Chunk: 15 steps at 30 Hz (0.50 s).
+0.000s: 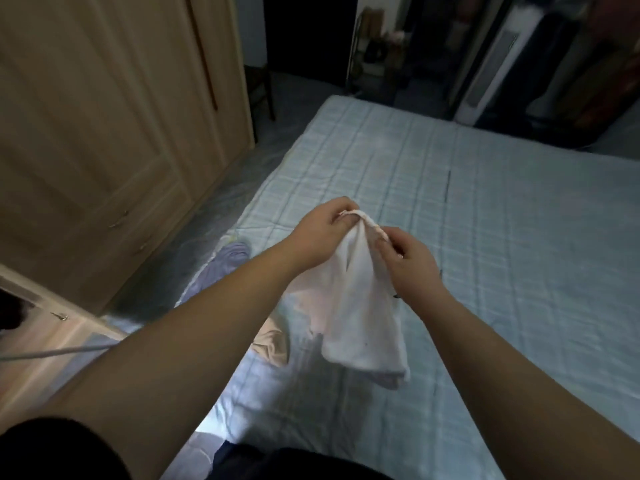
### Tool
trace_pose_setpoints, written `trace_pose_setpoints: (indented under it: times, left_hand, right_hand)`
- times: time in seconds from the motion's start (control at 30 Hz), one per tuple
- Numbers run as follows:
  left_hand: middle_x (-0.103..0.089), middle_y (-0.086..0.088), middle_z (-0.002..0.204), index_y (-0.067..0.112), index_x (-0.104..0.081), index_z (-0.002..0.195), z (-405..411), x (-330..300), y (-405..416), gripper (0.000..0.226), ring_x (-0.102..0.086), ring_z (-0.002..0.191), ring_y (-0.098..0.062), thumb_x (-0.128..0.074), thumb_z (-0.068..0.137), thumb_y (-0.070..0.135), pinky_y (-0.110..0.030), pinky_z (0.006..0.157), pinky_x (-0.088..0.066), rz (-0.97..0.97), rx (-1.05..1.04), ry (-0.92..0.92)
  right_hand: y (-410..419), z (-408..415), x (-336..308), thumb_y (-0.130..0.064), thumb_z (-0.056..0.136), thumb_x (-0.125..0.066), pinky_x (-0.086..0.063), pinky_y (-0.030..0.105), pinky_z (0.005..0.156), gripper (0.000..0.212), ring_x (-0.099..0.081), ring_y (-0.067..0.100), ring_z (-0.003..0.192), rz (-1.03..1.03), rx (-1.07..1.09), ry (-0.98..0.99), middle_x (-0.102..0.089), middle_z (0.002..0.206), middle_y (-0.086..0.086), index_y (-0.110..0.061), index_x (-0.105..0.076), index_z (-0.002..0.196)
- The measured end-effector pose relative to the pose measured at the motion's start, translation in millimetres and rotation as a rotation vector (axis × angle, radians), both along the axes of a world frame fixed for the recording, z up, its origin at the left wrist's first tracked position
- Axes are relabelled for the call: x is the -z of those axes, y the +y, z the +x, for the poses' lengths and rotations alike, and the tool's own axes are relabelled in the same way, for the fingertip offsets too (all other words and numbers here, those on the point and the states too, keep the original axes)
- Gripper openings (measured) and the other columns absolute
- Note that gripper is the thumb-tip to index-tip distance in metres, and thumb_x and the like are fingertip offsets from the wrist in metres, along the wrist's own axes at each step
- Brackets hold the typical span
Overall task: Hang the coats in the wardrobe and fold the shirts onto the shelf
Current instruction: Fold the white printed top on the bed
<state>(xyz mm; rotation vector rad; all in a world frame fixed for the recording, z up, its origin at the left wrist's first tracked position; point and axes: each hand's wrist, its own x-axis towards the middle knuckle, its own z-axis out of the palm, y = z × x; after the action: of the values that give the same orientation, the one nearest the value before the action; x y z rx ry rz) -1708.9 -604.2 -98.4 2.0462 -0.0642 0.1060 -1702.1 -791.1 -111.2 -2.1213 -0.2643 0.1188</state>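
Note:
A white shirt [360,313] hangs in the air above the bed, held up by its top edge. My left hand [322,230] pinches that edge on the left and my right hand [408,261] pinches it on the right, the two hands close together. The shirt's lower part droops toward the bedcover. A lavender garment [225,261] lies at the bed's left edge, and a beige garment [272,342] lies on the bed below my left forearm. The wooden wardrobe [114,126] stands at the left with its doors closed.
The bed [485,220] with a pale blue checked cover fills the middle and right. A strip of floor [194,209] runs between bed and wardrobe. A white tower appliance [488,71] and a dark chair [259,88] stand at the far end.

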Motion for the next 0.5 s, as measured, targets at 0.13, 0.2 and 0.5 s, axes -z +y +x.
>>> trace_pose_setpoints:
  times: [0.13,0.2,0.5]
  left_hand:
    - [-0.064,0.004,0.088,0.018,-0.063,0.096,1,-42,-40,0.015,-0.058,0.076,-0.003,-0.05,0.101,0.024,-0.016,0.066,-0.046,-0.172,0.03,0.077]
    - [-0.063,0.0,0.088,0.021,-0.062,0.093,6,-53,-51,0.015,-0.059,0.079,-0.013,-0.051,0.101,0.028,-0.023,0.067,-0.049,-0.265,-0.007,0.13]
    - [-0.06,-0.011,0.09,0.014,-0.056,0.094,13,-33,-98,0.016,-0.06,0.082,-0.024,-0.046,0.104,0.02,-0.037,0.075,-0.052,-0.708,-0.119,0.417]
  right_hand:
    - [-47,-13,-13,-0.047,0.096,-0.055,-0.047,0.025,0.091,0.028,-0.059,-0.003,0.108,0.059,0.053,0.011,-0.063,0.121,-0.021,-0.035,-0.062,0.121]
    - [-69,-19,-7,-0.041,0.097,-0.054,-0.044,0.03,0.099,0.038,-0.057,0.008,0.117,0.013,0.114,0.018,-0.056,0.132,-0.015,-0.028,-0.053,0.132]
    - [-86,-66,26,-0.047,0.083,-0.065,-0.04,0.035,0.103,0.061,-0.048,0.014,0.119,-0.109,0.077,-0.032,-0.047,0.131,-0.002,-0.02,-0.045,0.135]
